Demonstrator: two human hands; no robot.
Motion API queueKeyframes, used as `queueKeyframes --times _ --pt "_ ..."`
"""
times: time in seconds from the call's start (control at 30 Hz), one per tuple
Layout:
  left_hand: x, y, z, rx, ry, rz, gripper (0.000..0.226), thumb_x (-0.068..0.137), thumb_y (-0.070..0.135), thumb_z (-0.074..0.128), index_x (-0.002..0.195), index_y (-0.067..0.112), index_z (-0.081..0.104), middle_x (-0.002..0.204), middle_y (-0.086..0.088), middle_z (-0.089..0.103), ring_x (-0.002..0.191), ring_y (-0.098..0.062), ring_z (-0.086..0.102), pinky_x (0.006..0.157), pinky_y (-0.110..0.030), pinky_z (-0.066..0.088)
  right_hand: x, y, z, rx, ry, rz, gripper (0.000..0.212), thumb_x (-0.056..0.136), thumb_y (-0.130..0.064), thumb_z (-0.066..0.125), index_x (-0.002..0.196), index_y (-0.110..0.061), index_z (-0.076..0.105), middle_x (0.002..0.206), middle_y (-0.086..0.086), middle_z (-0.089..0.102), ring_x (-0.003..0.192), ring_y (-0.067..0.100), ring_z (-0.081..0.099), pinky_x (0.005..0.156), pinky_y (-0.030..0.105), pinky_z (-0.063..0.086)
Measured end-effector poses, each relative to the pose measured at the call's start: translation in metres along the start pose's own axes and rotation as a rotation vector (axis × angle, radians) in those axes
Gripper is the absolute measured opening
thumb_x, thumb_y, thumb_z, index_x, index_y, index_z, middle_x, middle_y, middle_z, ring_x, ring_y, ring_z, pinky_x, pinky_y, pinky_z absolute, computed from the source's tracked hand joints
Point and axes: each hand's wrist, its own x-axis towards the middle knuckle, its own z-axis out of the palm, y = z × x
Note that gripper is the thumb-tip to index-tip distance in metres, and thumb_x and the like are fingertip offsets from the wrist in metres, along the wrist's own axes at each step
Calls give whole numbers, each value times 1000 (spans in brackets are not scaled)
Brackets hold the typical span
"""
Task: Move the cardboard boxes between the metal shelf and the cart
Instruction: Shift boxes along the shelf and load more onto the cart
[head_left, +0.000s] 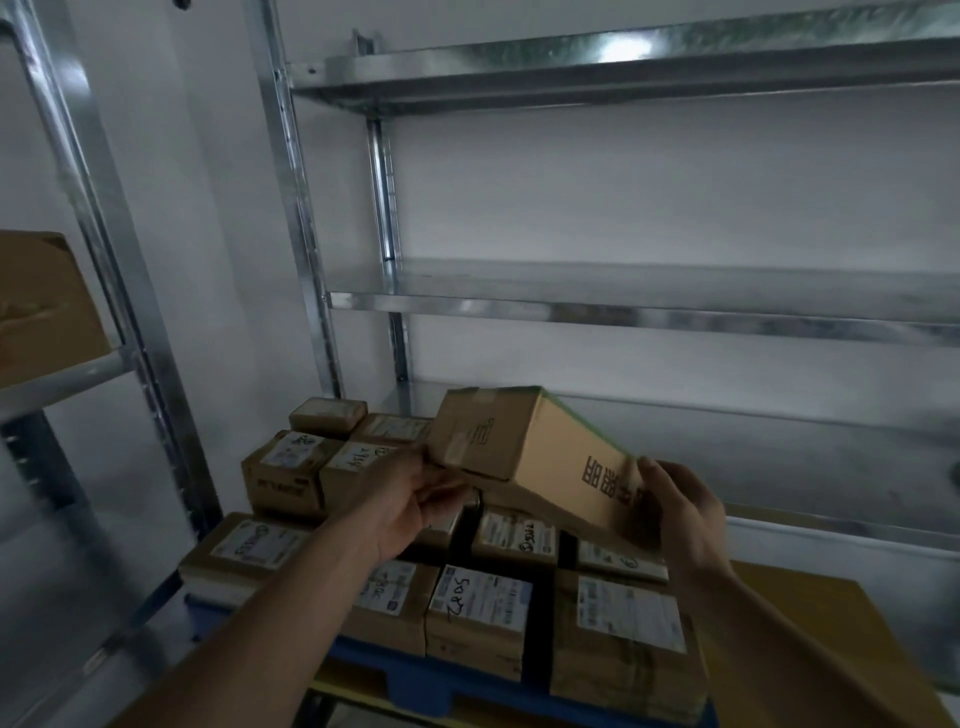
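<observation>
A brown box (47, 306) sits on a side rack at far left, cut off by the frame edge. Beside it, labelled parcels (478, 608) are packed in rows on a blue cart (415, 686), some stacked two high at the back left; white labels carry handwritten marks, one reading roughly "C405", the rest too blurred to read.

A person's left hand (400, 499) grips the lower left end of a carton (530, 457), fingers curled under it and thumb on top. The carton is held in the air just above the parcels, tilted, its long axis running from upper left to lower right, the taped end face turned toward the left. Black printed characters on its long side are partly covered and not legible.

The right hand (680, 514) holds the carton's lower right end, fingers spread against the face; the palm side is hidden.

Behind, the metal shelf (623, 312) shows bare galvanised tiers, running out of frame at right. A yellow surface (810, 623) lies under the cart at lower right.
</observation>
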Motion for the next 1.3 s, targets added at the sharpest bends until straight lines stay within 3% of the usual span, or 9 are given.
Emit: queueKeyframes --times 0.2,0.37,0.47,0.53,0.67,0.9,1.03,1.17,1.3 --pt "21 -21 14 91 87 -53 22 104 17 44 106 10 64 86 -11 70 81 -27 66 66 -42 57 9 28 -15 -84 45 1 22 91 -36 67 83 -17 73 87 12 68 85 34 64 62 38 49" --pt "36 -39 14 123 36 -189 48 90 62 53 113 22 66 110 -10 71 102 -30 66 85 -49 56 13 47 -13 -135 126 75 19 88 -33 71 83 -15 72 82 10 71 79 28 67 59 38 56" --pt "48 -46 10 174 -22 -221 62 75 74 57 116 29 64 118 -9 67 109 -31 62 96 -53 50 17 57 -12 -177 154 116 15 84 -28 76 94 -19 70 91 5 72 83 24 70 67 43 62" --pt "58 -46 7 228 -52 -242 61 70 72 63 112 28 65 117 -10 68 110 -32 62 98 -52 48 19 62 -10 -183 169 151 24 82 -19 77 104 -19 67 98 4 70 87 23 69 70 42 61" --pt "81 -46 0 289 -14 -276 40 83 53 68 105 20 64 109 -15 67 102 -33 62 95 -48 49 21 66 -4 -208 181 179 35 82 -5 71 110 -23 60 99 -3 65 85 17 65 62 27 53" --pt "125 -59 -13 376 28 -312 36 96 47 55 107 14 67 102 -16 70 94 -34 65 80 -42 52 34 86 11 -283 189 285 34 84 -5 70 106 -30 63 102 -3 67 86 23 69 71 45 61" --pt "146 -63 -19 436 25 -310 31 100 40 50 112 14 62 102 -14 67 91 -32 63 68 -35 49 41 90 22 -350 142 356 38 84 -10 70 118 -26 64 103 -2 71 90 20 68 74 44 59" --pt "162 -67 -26 551 -18 -267 21 99 34 52 111 18 61 104 -11 66 93 -30 64 78 -39 53 45 90 35 -460 147 339 37 84 -12 71 118 -26 64 100 -4 70 85 18 67 68 39 58" --pt "181 -61 -37 814 -17 -70 21 94 35 52 106 22 63 103 -5 65 90 -22 64 84 -41 55 46 89 54 -554 177 295 39 82 -9 73 116 -26 65 100 -5 66 83 16 64 70 40 58"
